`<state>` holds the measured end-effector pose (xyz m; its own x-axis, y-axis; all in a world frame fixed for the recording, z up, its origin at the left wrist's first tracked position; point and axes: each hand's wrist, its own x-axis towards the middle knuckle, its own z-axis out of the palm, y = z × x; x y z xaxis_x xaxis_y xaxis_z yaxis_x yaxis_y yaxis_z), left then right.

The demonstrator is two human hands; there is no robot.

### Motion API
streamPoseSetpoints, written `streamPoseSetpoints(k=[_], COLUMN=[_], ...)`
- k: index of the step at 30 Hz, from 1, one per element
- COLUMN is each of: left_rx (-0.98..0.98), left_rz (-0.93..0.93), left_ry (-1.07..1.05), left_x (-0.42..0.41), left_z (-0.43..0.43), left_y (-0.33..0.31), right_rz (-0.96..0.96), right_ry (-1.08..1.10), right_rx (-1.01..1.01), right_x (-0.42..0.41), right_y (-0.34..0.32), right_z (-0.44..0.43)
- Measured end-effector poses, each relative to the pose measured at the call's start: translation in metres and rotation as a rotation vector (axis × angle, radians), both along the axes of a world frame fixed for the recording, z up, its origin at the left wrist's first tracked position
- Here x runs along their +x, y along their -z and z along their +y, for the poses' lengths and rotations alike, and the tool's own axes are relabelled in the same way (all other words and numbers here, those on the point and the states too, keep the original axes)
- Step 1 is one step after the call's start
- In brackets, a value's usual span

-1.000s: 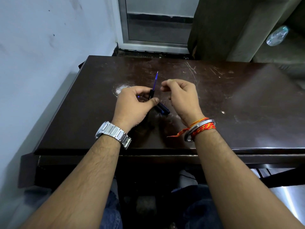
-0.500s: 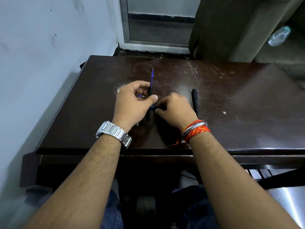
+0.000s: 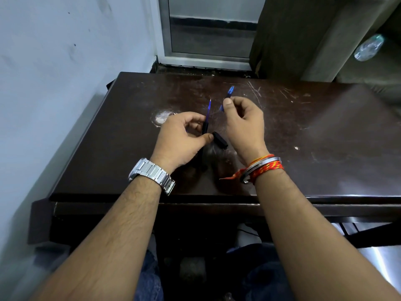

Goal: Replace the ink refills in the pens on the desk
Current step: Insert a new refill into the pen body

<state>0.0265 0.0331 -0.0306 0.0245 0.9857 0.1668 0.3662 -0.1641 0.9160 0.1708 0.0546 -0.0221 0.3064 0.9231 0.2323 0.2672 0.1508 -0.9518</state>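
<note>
My left hand (image 3: 180, 137) grips a black pen barrel (image 3: 205, 127) held upright, with a thin blue refill (image 3: 209, 107) sticking out of its top. A short black pen piece (image 3: 220, 140) lies on the dark desk (image 3: 325, 131) just right of my left thumb. My right hand (image 3: 244, 122) is raised beside it, pinching a blue translucent pen tip piece (image 3: 227, 97) between thumb and fingers, tilted up and to the right. The two hands are a few centimetres apart. The lower barrel is hidden behind my left palm.
A white worn patch (image 3: 161, 117) marks the desk left of my hands. A white wall (image 3: 54, 83) runs along the left edge. A door frame (image 3: 208, 55) and a curtain (image 3: 293, 35) stand behind the desk. A clear plastic bottle (image 3: 368, 47) lies at far right.
My right hand has lifted off the desk and now holds the blue tip piece up. The black pen that lay right of it is out of sight. My left hand kept its barrel.
</note>
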Motion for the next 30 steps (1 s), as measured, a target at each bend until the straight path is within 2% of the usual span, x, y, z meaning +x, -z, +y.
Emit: streamPoseSetpoints(k=[2,6,13,22,30], left_rx=[-0.009,-0.028,-0.002,0.057,0.085], left_rz=[0.022,0.042,0.073,0.019,0.031], left_ry=[0.025,0.041,0.060,-0.048,-0.106], left_x=[0.0001,0.0012,0.0025,0.0010,0.0000], left_z=[-0.0004,-0.0015,-0.0036,-0.0011,0.0005], left_y=[-0.0001,-0.0007,-0.0012,-0.0007,0.0004], right_rz=[0.138,0.222,0.213,0.022,0.076], right_ry=[-0.004,-0.024,-0.055,-0.222,-0.287], right_rx=[0.038,0.062,0.035,-0.046,-0.095], right_x=[-0.0011,-0.0007,-0.0022,-0.0070,-0.0093], right_y=[-0.0027,-0.0047,-0.0031,0.0010,0.0014], right_z=[0.0006,0.0007,0.0030,-0.0019,-0.0025])
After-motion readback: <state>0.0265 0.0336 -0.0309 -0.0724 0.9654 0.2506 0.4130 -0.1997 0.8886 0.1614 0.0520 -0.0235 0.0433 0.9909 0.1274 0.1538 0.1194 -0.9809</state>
